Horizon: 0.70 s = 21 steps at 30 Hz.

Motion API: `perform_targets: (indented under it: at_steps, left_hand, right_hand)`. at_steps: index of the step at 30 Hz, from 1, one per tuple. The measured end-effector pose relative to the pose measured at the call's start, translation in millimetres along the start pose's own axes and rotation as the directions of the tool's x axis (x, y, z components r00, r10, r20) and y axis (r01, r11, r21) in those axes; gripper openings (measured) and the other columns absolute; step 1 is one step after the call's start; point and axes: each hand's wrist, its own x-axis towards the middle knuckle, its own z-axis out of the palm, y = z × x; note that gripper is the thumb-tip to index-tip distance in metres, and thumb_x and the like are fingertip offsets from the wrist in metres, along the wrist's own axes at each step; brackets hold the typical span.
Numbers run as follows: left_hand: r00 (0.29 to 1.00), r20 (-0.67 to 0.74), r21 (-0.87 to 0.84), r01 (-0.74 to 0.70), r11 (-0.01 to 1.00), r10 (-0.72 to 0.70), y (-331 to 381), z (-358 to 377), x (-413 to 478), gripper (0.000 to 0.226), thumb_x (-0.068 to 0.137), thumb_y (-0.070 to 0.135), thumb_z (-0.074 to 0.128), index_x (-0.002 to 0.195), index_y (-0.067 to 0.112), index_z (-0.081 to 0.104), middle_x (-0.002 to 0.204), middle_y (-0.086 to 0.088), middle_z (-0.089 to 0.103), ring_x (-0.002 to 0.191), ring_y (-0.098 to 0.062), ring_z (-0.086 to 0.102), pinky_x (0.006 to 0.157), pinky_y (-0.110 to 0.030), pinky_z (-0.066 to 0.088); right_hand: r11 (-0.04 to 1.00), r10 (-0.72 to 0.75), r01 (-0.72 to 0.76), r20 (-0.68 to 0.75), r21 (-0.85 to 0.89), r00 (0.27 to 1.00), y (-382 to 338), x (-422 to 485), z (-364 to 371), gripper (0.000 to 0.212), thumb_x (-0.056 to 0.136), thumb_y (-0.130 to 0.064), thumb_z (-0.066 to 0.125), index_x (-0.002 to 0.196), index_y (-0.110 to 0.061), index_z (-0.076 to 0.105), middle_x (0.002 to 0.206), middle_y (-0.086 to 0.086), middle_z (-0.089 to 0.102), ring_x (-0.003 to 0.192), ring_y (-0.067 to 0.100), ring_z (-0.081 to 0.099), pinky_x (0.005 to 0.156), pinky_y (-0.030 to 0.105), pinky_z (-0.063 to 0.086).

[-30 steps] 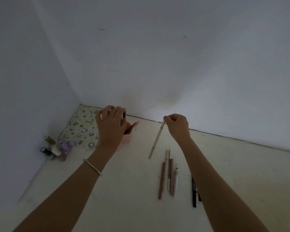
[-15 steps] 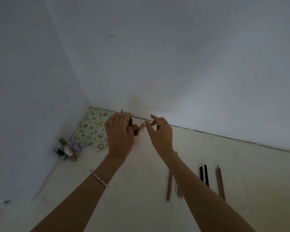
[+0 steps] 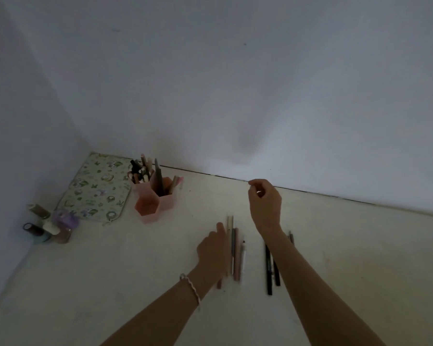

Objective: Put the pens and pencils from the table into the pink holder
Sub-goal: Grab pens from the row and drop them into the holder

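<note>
Head cam shows your left hand flat-ish on the table, fingers loosely curled and resting right against the left side of the cluster of pens and pencils – touching them, not actually pinching any yet as far as I can tell. Your right hand is up in the air over by the wall edge, thumb and forefinger nearly together but nothing between them that I can see, so basically empty.

The pink holder sits well off to your left near the corner, just beside the floral pouch. Its two back cells already have stuff standing in them; the front hexagon cell looks empty. There's also a pair of black pens by your right forearm, partly hidden under it.

My take for this pick: roll one pencil away from the bunch with a fingertip first, then pinch it near the middle – grabbing at the pile will probably drag the neighbours along. Carry it tip-down and aim for the empty front cell, since the back ones look crowded and a poke could tip things out. I'd let the free right hand go for the black pens, and watch the little bottles by the corner when you reach over.
</note>
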Motion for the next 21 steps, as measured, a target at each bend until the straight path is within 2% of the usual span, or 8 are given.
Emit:
perform_targets:
  at_steps: [2, 5, 8, 10, 12, 16, 18, 21]
  left_hand:
    - [0.999, -0.038, -0.034, -0.015, 0.999, 0.014, -1, 0, -1, 0.045, 0.102, 0.025, 0.042, 0.143, 0.014, 0.026, 0.114, -0.006, 0.059, 0.097, -0.021, 0.064, 0.079, -0.031, 0.052]
    - [0.990, -0.139, -0.277, -0.027, 0.961, -0.012, -4, -22, 3, 0.037, 0.096, 0.018, 0.052, 0.130, 0.018, 0.037, 0.108, -0.006, 0.057, 0.092, -0.021, 0.062, 0.079, -0.032, 0.054]
    - [0.943, -0.328, -0.467, -0.104, 0.878, -0.062, -12, -58, 12, 0.042, 0.087, 0.012, 0.062, 0.123, 0.022, 0.042, 0.100, -0.003, 0.054, 0.081, -0.017, 0.060, 0.071, -0.031, 0.057]
    - [0.909, -0.415, -0.498, -0.179, 0.849, -0.052, -17, -79, 17, 0.046, 0.087, 0.011, 0.062, 0.128, 0.024, 0.045, 0.099, -0.001, 0.055, 0.080, -0.014, 0.061, 0.070, -0.030, 0.057]
    - [0.887, -0.462, -0.500, -0.241, 0.832, -0.020, -23, -90, 18, 0.048, 0.088, 0.010, 0.062, 0.131, 0.025, 0.046, 0.098, 0.002, 0.057, 0.080, -0.010, 0.061, 0.070, -0.026, 0.058]
    - [0.857, -0.515, -0.474, -0.300, 0.828, 0.016, -40, -94, 15, 0.053, 0.088, 0.007, 0.062, 0.133, 0.028, 0.045, 0.100, 0.001, 0.060, 0.075, -0.002, 0.057, 0.068, -0.016, 0.054]
    - [0.847, -0.531, -0.489, -0.324, 0.810, 0.018, -47, -95, 14, 0.054, 0.088, 0.005, 0.062, 0.135, 0.027, 0.045, 0.109, -0.002, 0.060, 0.075, 0.001, 0.057, 0.070, -0.017, 0.055]
    - [0.756, -0.654, -0.477, -0.426, 0.769, 0.012, -59, -113, 16, 0.041, 0.089, 0.006, 0.064, 0.125, 0.020, 0.050, 0.098, 0.003, 0.057, 0.080, -0.006, 0.060, 0.072, -0.029, 0.058]
  right_hand:
    - [0.999, 0.023, -0.023, 0.013, -0.033, 1.000, 11, -5, -4, 0.018, 0.088, -0.005, 0.054, 0.093, -0.015, 0.069, 0.065, -0.009, 0.058, 0.046, 0.000, 0.048, 0.047, 0.010, 0.039]
    - [0.993, 0.046, -0.041, 0.044, -0.112, 0.998, 24, -11, -4, 0.017, 0.088, -0.009, 0.055, 0.096, -0.016, 0.068, 0.071, -0.008, 0.061, 0.047, 0.001, 0.049, 0.048, 0.011, 0.038]
    - [0.932, 0.082, 0.005, 0.226, -0.362, 0.971, 34, -13, 7, 0.014, 0.087, -0.019, 0.058, 0.096, -0.014, 0.069, 0.087, -0.002, 0.066, 0.072, 0.012, 0.061, 0.065, 0.025, 0.048]
    - [0.836, 0.143, 0.077, 0.351, -0.544, 0.926, 41, -15, 20, 0.019, 0.087, -0.023, 0.058, 0.094, -0.009, 0.069, 0.096, 0.005, 0.064, 0.088, 0.021, 0.062, 0.075, 0.030, 0.051]
    - [0.733, 0.195, 0.139, 0.401, -0.666, 0.895, 46, -19, 32, 0.025, 0.090, -0.028, 0.057, 0.093, -0.006, 0.067, 0.100, 0.008, 0.064, 0.093, 0.023, 0.062, 0.078, 0.031, 0.051]
    - [0.665, 0.218, 0.163, 0.398, -0.729, 0.891, 51, -29, 48, 0.028, 0.091, -0.033, 0.055, 0.094, -0.007, 0.064, 0.100, 0.008, 0.063, 0.096, 0.025, 0.060, 0.080, 0.033, 0.052]
    - [0.691, 0.231, 0.136, 0.395, -0.710, 0.889, 48, -30, 52, 0.023, 0.091, -0.030, 0.053, 0.084, -0.010, 0.062, 0.089, 0.007, 0.061, 0.090, 0.024, 0.060, 0.071, 0.030, 0.046]
    - [0.845, 0.265, -0.051, 0.334, -0.533, 0.904, 28, -19, 52, 0.033, 0.083, -0.029, 0.061, 0.059, -0.008, 0.054, 0.056, 0.004, 0.046, 0.056, 0.019, 0.050, 0.052, 0.026, 0.033]
